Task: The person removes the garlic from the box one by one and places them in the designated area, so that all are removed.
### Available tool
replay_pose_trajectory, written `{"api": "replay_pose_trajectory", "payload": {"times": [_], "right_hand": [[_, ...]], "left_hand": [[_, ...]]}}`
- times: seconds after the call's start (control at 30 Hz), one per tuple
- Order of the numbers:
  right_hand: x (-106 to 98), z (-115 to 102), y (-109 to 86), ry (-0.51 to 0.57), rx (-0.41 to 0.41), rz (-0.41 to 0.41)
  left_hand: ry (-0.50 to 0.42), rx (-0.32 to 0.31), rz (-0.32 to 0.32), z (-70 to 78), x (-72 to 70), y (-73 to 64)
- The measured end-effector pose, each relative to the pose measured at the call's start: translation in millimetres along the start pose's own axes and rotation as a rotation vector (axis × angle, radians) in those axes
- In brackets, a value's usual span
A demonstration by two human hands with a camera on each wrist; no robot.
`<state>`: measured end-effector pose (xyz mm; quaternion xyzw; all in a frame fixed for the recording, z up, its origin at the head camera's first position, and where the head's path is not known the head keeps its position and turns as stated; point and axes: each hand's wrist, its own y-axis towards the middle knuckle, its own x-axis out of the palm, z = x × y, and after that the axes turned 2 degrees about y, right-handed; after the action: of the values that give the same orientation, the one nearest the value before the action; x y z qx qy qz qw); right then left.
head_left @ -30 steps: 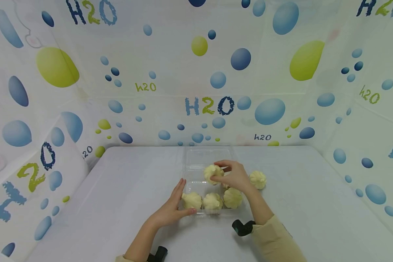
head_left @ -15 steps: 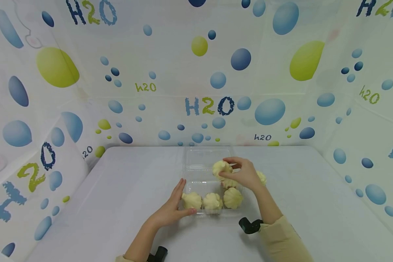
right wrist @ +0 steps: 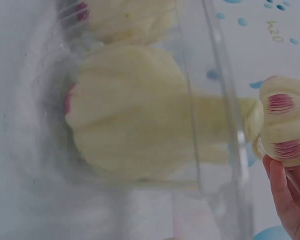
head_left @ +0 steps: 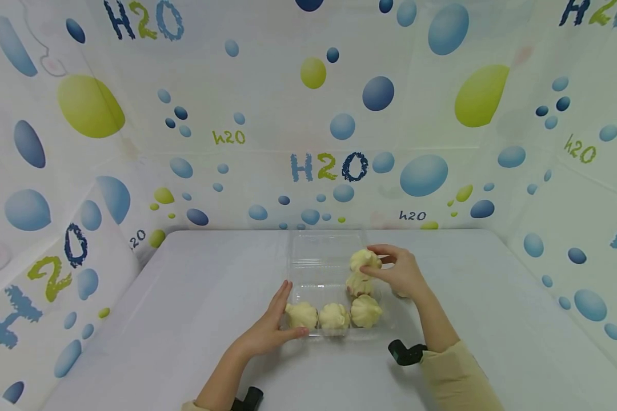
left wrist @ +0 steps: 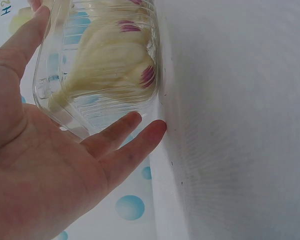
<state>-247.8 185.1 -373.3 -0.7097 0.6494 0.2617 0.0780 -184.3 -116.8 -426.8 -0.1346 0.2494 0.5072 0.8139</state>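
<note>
An uncovered clear plastic container (head_left: pixel 316 292) holds several garlic bulbs. Three sit along its front: left (head_left: pixel 301 315), middle (head_left: pixel 334 317) and right (head_left: pixel 366 311). Another bulb (head_left: pixel 359 285) lies behind the right one. My right hand (head_left: pixel 402 275) pinches a garlic bulb (head_left: pixel 364 260) between thumb and fingers over the back right corner; purple streaks mark its underside in the right wrist view. My left hand (head_left: pixel 267 332) rests spread at the container's front left corner, fingers along the side, thumb at the front rim. In the left wrist view, garlic (left wrist: pixel 110 60) shows through the wall.
The container's clear lid (head_left: pixel 326 246) lies folded back toward the far table edge. One more garlic bulb (head_left: pixel 400 293) sits on the white table (head_left: pixel 211 274) right of the container, mostly hidden by my right wrist. A bubble-patterned sheet (head_left: pixel 267 103) hangs behind.
My right hand has carried the pinched garlic bulb rightward, from over the container's middle to its back right corner. The left hand and the container have stayed put.
</note>
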Motion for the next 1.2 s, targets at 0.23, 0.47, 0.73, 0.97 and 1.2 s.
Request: {"api": "replay_pose_trajectory", "payload": {"times": [0.23,0.47,0.73,0.97,1.2], "right_hand": [[-11.5,4.4,-2.4,-0.017,0.014,0.026],[-22.6,9.7,-3.8,-0.055,0.014,0.043],[-32.6,13.1,-6.0,-0.069,0.028,0.065],[-42.6,17.5,-9.4,-0.106,0.032,0.085],[-51.9,22.5,-14.7,-0.131,0.053,0.097]], "left_hand": [[-0.004,0.0,0.005,-3.6,0.9,0.9],[0.001,-0.008,0.019,4.3,0.8,-2.2],[0.001,0.0,0.027,15.1,-1.5,-5.5],[0.004,0.001,0.007,-1.5,-0.2,0.0],[0.001,0.004,0.004,-2.1,-0.4,0.4]]}}
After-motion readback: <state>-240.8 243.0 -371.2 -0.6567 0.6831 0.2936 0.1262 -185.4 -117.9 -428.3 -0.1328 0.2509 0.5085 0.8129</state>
